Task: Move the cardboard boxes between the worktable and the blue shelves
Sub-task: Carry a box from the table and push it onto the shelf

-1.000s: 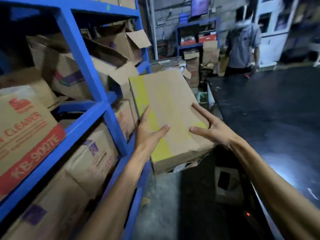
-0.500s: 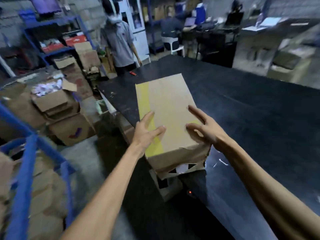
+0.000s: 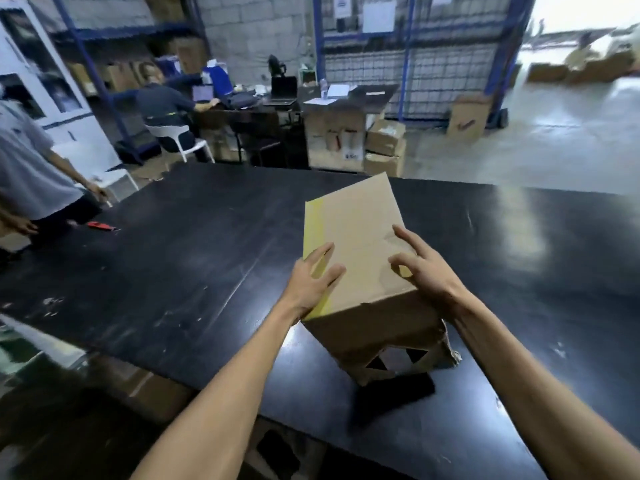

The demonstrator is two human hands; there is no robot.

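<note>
A brown cardboard box point(image 3: 360, 237) with a yellow stripe along its left edge is tilted over the black worktable point(image 3: 173, 258), its torn lower end close to the tabletop near the front edge. My left hand point(image 3: 311, 278) grips the box's left side over the yellow stripe. On the box's right side, my right hand point(image 3: 419, 268) holds on with fingers spread across the top face. The blue shelves I stood at are out of view.
A person in a grey shirt point(image 3: 31, 174) stands at the table's left end, near a red tool point(image 3: 100, 226) lying on it. Another person sits at a desk point(image 3: 263, 109) behind. More cardboard boxes point(image 3: 386, 147) stand beyond the table's far edge.
I have turned away from the blue shelves to the worktable, carrying the box in both hands. The box has come down over the tabletop.
</note>
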